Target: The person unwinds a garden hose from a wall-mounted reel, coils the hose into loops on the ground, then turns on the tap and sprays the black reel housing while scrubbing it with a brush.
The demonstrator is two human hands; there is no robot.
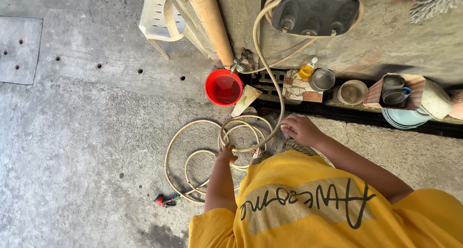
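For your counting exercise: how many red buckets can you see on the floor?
1: the red bucket stands under the tap, beyond the coiled hose both hands touch. No others visible.

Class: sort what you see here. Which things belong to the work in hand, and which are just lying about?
In hand: left hand and right hand on the coiled beige hose; its red nozzle; tap.

Lying about: red bucket, white plastic chair, yellow bottle, metal bowl, plates.
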